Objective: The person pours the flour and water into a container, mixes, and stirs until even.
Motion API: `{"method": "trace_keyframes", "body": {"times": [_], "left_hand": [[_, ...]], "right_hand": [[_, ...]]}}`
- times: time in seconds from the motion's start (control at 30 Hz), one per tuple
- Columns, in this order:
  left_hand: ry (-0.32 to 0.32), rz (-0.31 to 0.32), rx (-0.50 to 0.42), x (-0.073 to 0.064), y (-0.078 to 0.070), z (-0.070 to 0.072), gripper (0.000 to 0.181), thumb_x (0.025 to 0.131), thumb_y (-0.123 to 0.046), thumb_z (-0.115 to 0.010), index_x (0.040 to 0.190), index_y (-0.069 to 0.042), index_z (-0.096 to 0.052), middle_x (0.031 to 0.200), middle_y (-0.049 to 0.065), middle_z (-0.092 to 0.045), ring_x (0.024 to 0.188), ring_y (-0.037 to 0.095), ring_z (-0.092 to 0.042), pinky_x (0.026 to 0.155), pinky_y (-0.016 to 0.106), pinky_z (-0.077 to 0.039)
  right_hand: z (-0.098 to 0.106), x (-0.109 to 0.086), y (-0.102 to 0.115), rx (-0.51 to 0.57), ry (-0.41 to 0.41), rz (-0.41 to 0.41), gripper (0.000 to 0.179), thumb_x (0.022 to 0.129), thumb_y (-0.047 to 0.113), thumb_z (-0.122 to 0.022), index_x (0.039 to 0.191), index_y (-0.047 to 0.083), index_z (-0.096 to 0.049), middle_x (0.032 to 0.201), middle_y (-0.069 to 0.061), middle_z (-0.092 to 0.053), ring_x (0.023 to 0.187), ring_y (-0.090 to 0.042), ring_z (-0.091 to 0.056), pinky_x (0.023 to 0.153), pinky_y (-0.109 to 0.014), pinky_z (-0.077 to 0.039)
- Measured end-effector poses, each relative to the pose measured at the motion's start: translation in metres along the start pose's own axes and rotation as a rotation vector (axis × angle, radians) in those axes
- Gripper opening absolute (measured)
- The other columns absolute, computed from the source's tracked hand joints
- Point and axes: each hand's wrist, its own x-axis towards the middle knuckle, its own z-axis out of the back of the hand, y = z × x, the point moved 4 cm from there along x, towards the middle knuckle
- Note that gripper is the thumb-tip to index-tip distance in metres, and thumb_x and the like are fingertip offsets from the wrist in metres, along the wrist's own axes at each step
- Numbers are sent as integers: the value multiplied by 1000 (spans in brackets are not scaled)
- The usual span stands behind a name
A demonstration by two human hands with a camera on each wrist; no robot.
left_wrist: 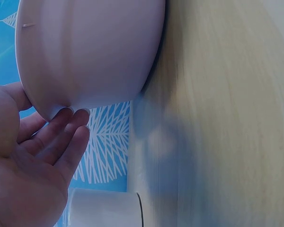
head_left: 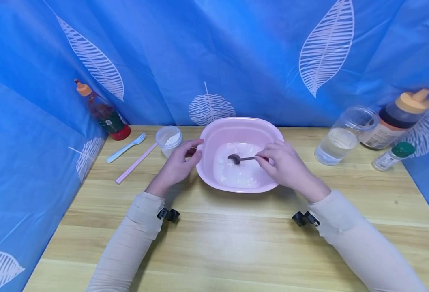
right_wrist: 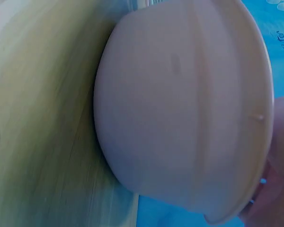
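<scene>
A pink plastic basin stands on the table and holds whitish liquid with small white lumps. My left hand grips its left rim; in the left wrist view the thumb is at the rim and the fingers lie against the outer wall. Over the basin's right side, my right hand holds a dark spoon by its handle, with the spoon's bowl down at the liquid. The right wrist view mostly shows the basin's outside, and the spoon is hidden there.
Left of the basin are a tub of white powder, a pink stick, a light-blue fork and a red sauce bottle. On the right stand a cup of clear liquid, a dark sauce bottle and a green-capped jar.
</scene>
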Motion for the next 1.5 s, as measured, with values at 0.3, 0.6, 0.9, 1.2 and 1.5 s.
{"method": "trace_keyframes", "body": {"times": [0.3, 0.6, 0.9, 1.2, 1.5], "left_hand": [[1, 4, 6, -1, 0, 1, 48, 110, -13, -56, 156, 1, -53, 152, 23, -59, 130, 40, -64, 118, 54, -51], [6, 13, 11, 0, 0, 1, 48, 110, -14, -56, 156, 0, -54, 152, 22, -59, 131, 39, -64, 118, 53, -52], [6, 17, 3, 1, 2, 0, 48, 110, -14, -57, 156, -1, -54, 150, 21, -60, 130, 39, -64, 118, 53, -51], [5, 10, 1, 0, 1, 0, 48, 110, -14, -56, 156, 0, -53, 150, 22, -59, 130, 39, -64, 118, 54, -51], [1, 7, -1, -1, 1, 0, 48, 110, -14, -56, 155, 0, -54, 151, 23, -59, 130, 40, -64, 118, 54, -51]], "right_hand": [[8, -6, 4, -10, 40, 77, 11, 100, 11, -72, 96, 7, -81, 83, -1, -68, 87, -22, -57, 87, -43, -46], [21, -5, -10, -139, -100, -38, 16, 100, 12, -69, 96, 4, -83, 79, -5, -66, 83, -29, -56, 83, -46, -44], [5, 8, -13, -140, -11, -96, 22, 103, 19, -68, 109, 5, -84, 93, -12, -74, 97, -35, -62, 95, -55, -47], [-6, 8, 7, -12, 87, 3, 16, 101, 15, -75, 107, 5, -86, 80, -3, -69, 82, -26, -58, 84, -42, -45], [9, -7, 17, 23, 157, 127, 12, 100, 12, -74, 97, 12, -85, 81, 6, -63, 84, -18, -55, 83, -38, -45]]}}
